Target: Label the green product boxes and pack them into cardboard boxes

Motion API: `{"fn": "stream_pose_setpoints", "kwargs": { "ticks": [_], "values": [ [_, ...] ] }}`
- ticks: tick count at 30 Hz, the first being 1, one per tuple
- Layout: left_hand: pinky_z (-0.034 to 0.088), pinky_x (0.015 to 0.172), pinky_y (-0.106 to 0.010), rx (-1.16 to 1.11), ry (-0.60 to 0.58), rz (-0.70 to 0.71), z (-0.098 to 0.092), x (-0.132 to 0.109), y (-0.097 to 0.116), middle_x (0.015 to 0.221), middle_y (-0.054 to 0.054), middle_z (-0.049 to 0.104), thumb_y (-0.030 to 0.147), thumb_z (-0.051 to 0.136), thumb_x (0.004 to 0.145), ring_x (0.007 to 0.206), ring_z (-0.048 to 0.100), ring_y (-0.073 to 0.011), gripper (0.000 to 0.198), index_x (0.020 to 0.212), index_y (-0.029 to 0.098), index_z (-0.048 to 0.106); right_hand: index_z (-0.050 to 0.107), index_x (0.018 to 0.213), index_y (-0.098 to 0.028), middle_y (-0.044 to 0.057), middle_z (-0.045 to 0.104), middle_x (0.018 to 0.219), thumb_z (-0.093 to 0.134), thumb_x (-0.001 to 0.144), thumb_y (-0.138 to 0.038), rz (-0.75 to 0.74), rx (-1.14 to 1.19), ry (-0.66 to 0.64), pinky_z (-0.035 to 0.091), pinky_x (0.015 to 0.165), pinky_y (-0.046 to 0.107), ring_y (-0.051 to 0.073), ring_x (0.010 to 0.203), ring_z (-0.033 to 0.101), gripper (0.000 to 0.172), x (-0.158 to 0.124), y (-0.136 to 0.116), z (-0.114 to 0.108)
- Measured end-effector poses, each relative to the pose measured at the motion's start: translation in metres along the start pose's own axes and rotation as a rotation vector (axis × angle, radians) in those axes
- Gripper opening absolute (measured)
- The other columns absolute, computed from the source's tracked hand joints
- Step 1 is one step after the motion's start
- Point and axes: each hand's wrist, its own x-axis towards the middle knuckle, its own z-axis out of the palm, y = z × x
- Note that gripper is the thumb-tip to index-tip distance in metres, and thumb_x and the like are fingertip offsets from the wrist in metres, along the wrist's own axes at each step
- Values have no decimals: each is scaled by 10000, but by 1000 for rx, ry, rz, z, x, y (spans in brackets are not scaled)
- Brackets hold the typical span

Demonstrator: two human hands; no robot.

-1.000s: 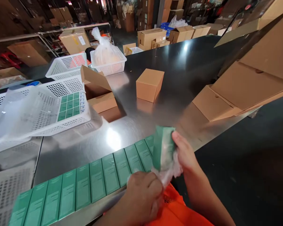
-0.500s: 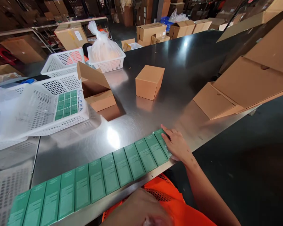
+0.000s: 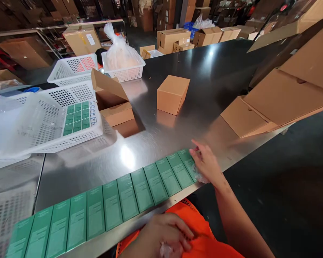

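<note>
Green boxes (image 3: 112, 205) stand side by side in a long row along the metal table's front edge. At the row's right end is my right hand (image 3: 206, 163), beside the last box (image 3: 186, 161), index finger and thumb apart. Crumpled clear plastic film (image 3: 199, 176) shows beneath its palm, gathered under the curled lower fingers. My left hand (image 3: 164, 233), slightly blurred, is low in front of the orange vest (image 3: 201, 229). Its fingers are curled around a small wad of clear plastic film (image 3: 166, 249).
Left on the table, a white perforated basket (image 3: 70, 141) holds more small green boxes (image 3: 76, 118). An open carton (image 3: 118, 114) stands beside it, and a closed brown box (image 3: 173, 95) sits mid-table. Large flattened cardboard (image 3: 288, 96) leans over the right side.
My right hand has shifted slightly right, away from the top of the last box. My left hand has turned and risen a little, so its curled fingers now show.
</note>
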Motion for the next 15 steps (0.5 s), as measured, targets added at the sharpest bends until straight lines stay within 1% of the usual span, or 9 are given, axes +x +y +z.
{"fn": "stream_pose_setpoints", "kwargs": {
  "ticks": [2,3,6,8,9,11,13,14,15],
  "values": [
    [419,577,-291,4,158,-11,-6,-3,4,665,-44,611,531,650,818,666,599,-192,448,575,210,454,594,1195,-236,53,603,885,471,931,-552,63,278,178,476,669,337,187,702,535,430,-1,-13,-7],
    [390,565,-274,3,244,-26,-10,-3,6,644,-20,578,506,664,818,630,555,-166,416,609,211,458,589,1155,-247,34,591,849,466,932,-574,88,449,222,452,607,303,168,657,505,415,-2,-24,-9],
    [247,490,-229,31,429,-54,-21,2,13,562,66,447,480,746,765,512,374,-103,329,848,215,568,553,1045,-273,3,548,806,487,929,-589,72,886,212,379,502,242,142,604,448,343,-14,-68,-3],
    [217,480,-225,44,455,-25,-26,8,19,552,87,437,495,796,709,493,352,-97,492,1054,217,585,527,1002,-277,1,537,821,484,939,-575,18,1008,177,409,523,248,145,622,459,308,-29,-99,11],
    [250,483,-222,17,468,1,-27,10,22,580,78,490,515,823,666,506,399,-104,600,1123,219,570,516,998,-278,3,537,839,465,950,-574,-16,1035,138,441,558,261,149,643,477,304,-39,-112,20],
    [408,571,-244,-121,529,89,-30,10,27,786,10,646,560,855,589,662,569,-160,752,1190,238,538,498,1021,-284,18,550,899,358,973,-611,-91,1064,-18,498,648,302,170,726,533,359,-61,-133,40],
    [503,738,-315,-243,657,172,-32,5,29,981,-54,684,600,825,611,874,641,-229,656,1100,240,576,482,1116,-290,55,568,1029,245,980,-642,-223,1014,-246,527,773,370,215,912,584,446,-83,-145,60],
    [513,805,-342,-275,743,198,-33,1,29,1014,-70,684,612,802,636,939,645,-247,579,1023,231,602,461,1192,-293,78,562,1122,212,977,-651,-324,956,-336,520,846,419,248,1029,577,486,-92,-148,70],
    [516,838,-352,-296,833,203,-35,-3,28,1003,-79,686,626,785,648,959,648,-254,528,943,219,621,422,1274,-295,100,538,1222,194,977,-650,-432,887,-384,493,920,472,280,1144,542,516,-99,-151,79]
  ]
}}
